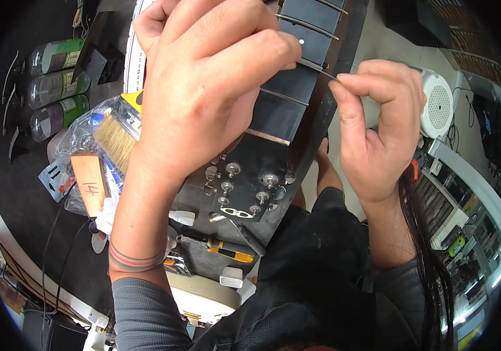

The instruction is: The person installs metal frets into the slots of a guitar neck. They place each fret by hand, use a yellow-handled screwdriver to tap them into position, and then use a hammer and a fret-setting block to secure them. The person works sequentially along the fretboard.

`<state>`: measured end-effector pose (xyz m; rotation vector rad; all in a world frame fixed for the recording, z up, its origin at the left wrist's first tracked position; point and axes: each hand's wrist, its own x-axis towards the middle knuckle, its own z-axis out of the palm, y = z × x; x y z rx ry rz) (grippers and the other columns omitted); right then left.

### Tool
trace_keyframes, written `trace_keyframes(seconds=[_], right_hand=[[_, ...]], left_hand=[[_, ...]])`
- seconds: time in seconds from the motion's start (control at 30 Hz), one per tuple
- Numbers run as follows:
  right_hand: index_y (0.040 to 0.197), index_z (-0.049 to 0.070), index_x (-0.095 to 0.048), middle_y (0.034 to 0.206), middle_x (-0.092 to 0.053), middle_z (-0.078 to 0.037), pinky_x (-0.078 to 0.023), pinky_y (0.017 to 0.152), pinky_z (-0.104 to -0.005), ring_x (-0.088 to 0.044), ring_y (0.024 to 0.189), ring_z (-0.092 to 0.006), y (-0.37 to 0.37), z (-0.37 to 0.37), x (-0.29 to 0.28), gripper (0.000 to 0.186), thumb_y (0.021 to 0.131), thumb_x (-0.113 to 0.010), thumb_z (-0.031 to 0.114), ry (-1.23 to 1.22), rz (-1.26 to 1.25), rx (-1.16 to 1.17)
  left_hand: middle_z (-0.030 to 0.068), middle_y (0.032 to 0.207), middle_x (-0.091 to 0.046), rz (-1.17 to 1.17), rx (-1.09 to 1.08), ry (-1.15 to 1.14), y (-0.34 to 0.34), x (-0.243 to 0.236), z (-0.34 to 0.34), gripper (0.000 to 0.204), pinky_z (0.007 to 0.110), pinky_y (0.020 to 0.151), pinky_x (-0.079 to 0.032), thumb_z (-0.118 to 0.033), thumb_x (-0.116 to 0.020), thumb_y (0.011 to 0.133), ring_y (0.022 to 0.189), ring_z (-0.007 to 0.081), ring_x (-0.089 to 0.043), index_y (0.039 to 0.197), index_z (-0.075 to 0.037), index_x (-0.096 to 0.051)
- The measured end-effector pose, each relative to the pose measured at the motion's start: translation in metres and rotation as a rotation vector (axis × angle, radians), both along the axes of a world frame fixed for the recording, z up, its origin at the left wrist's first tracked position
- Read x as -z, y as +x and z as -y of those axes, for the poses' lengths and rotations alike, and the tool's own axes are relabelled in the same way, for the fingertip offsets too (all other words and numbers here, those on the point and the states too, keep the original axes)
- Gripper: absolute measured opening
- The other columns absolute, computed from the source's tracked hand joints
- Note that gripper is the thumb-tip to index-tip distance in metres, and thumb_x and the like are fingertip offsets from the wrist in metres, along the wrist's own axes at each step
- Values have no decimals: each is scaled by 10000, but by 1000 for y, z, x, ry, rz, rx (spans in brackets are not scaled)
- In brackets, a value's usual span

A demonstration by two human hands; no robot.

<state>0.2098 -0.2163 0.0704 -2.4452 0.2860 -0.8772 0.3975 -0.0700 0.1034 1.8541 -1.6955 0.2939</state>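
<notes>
A dark guitar neck [271,117] with metal frets lies on the bench, its black headstock [244,190] with silver tuners toward me. My left hand [209,93] is over the left part of the fretboard, fingers curled; what they hold, if anything, is hidden. At the neck's right edge, my right hand [379,128] pinches the end of a thin metal strip [321,70] between thumb and forefinger. The strip runs across the neck toward my left fingertips. A white ruler [131,70] lies left of the neck, partly behind my left hand.
A wide brush [114,140], wooden block [86,181] and plastic bags lie left of my wrist. Three bottles [57,85] are further left on the dark bench [13,175]. Below the headstock are yellow-handled tools [230,251]. A white perforated appliance [435,102] stands to the right.
</notes>
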Motion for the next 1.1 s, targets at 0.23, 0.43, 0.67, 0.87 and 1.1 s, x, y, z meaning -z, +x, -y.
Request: trace_keyframes(seconds=[0.23, 0.43, 0.67, 0.87, 1.1], right_hand=[[1087, 85, -725, 1044, -704, -84, -463, 911, -397, -643, 972, -274, -13, -14, -11, 262, 886, -861, -14, 62, -73, -18], [1088, 86, -725, 1038, -706, -81, -460, 912, -383, -637, 966, -266, 1, -5, -5, 264, 889, -864, -18, 61, 1, 9], [1088, 83, -727, 1045, -710, -81, -453, 932, -379, -641, 973, -262, 5, -2, 0, 258, 892, -858, -19, 20, 7, 25], [1080, 88, -727, 1043, -709, -83, -445, 941, -386, -640, 970, -269, -3, -9, -8, 256, 881, -851, -15, 35, -56, -13], [1073, 89, -725, 1033, -705, -83, -442, 931, -384, -635, 956, -267, -6, -16, -14, 261, 877, -858, -21, 70, -65, 6]], left_hand=[[-6, 911, -709, -35, 21, 52, -1, -1, -17, 203, 372, 914, -431, -26, -844, 756, 904, 228, -665, 924, -120, -781], [-6, 905, -712, -43, -18, 16, 0, -7, -1, 194, 359, 902, -434, -38, -852, 754, 888, 215, -663, 914, -121, -781], [-16, 906, -714, -3, -12, -13, 6, -1, 2, 209, 352, 906, -432, -33, -849, 751, 893, 205, -664, 925, -135, -794], [-10, 919, -718, -46, 6, 49, 2, -5, -8, 209, 363, 927, -430, -27, -833, 751, 925, 223, -670, 925, -134, -793], [-8, 923, -720, -76, 9, 73, 5, -5, -17, 199, 370, 930, -436, -28, -827, 755, 924, 229, -671, 920, -131, -789]])
